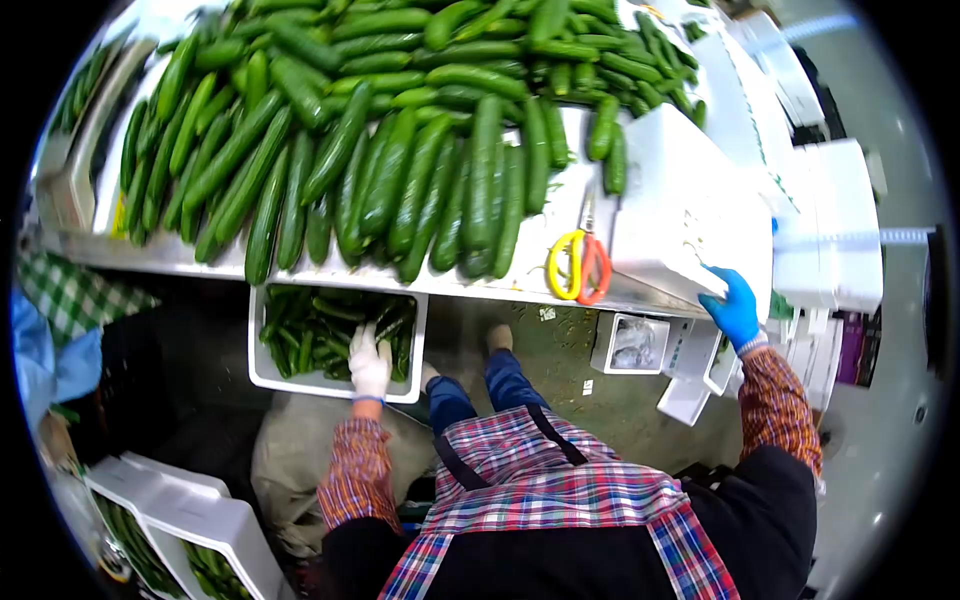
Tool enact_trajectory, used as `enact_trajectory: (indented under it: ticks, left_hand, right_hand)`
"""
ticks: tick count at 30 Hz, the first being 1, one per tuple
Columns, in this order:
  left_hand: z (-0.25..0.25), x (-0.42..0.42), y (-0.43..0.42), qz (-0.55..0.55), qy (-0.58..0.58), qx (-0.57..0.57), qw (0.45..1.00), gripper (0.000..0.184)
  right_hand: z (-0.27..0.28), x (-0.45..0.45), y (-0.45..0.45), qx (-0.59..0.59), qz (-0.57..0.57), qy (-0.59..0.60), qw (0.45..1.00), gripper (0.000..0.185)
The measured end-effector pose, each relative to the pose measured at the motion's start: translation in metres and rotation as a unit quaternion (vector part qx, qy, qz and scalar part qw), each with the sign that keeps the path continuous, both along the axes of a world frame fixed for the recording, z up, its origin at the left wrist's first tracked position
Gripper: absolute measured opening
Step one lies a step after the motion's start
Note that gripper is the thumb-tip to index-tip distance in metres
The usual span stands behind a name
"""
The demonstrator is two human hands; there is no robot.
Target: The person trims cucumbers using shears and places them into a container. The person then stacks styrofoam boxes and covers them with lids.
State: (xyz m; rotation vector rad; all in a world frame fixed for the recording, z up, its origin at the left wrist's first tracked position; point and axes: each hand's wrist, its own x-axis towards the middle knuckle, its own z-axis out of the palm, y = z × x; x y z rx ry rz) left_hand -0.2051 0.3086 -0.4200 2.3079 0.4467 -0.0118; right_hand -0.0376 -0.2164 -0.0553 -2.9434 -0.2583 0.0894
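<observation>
My left hand [370,366], in a white glove, reaches down into a white foam box [256,340] below the table's front edge. Its fingers are stretched out over the small cucumbers [305,335] lying there, and I see nothing gripped in them. On the right, my right hand [735,306] in a blue glove is closed on the lower corner of another white foam box [665,205], which stands tilted at the table edge. Scissors [580,265] with one yellow and one orange handle lie just left of that box. The inside of the box is hidden from me.
A large heap of cucumbers [430,180] covers much of the white table [560,200]. More foam boxes [830,220] are stacked at the right. At lower left stand boxes [190,510] with cucumbers. A small box [635,345] with a clear bag sits under the table.
</observation>
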Motion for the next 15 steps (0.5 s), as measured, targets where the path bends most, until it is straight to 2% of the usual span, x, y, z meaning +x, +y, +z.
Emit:
enact_trajectory:
  ticks: [1,2,3,5,7,9,11,13,15]
  left_hand:
    - [0.037,0.006,-0.008,-0.011,-0.045,0.010,0.999,0.040]
    - [0.076,0.010,-0.016,-0.015,-0.043,-0.053,0.998,0.035]
    - [0.093,0.009,-0.026,0.015,-0.052,-0.118,0.992,0.031]
    - [0.145,0.009,-0.050,0.026,-0.065,-0.145,0.987,0.028]
    - [0.196,0.017,-0.079,-0.040,-0.143,-0.119,0.982,0.028]
    - [0.246,0.038,-0.108,-0.139,-0.279,-0.118,0.943,0.030]
    - [0.280,0.067,-0.140,-0.246,-0.342,-0.104,0.901,0.035]
    - [0.297,0.096,-0.173,-0.315,-0.327,-0.031,0.890,0.043]
    - [0.288,0.123,-0.204,-0.340,-0.230,0.050,0.911,0.049]
  right_hand:
    - [-0.002,0.002,-0.003,0.008,-0.006,0.008,1.000,0.045]
    - [0.002,0.005,-0.004,-0.009,-0.009,0.031,0.999,0.044]
    - [0.001,0.007,-0.008,-0.034,-0.012,0.037,0.999,0.044]
    - [-0.003,0.012,-0.016,-0.052,0.001,0.058,0.997,0.047]
    - [0.005,0.019,-0.008,-0.064,-0.009,0.103,0.993,0.049]
    - [0.008,0.023,-0.003,-0.077,-0.014,0.132,0.988,0.049]
    - [0.006,0.027,-0.005,-0.077,0.017,0.138,0.987,0.053]
    - [-0.001,0.033,-0.008,-0.104,0.039,0.144,0.983,0.063]
    - [-0.015,0.036,-0.015,-0.085,0.071,0.118,0.987,0.061]
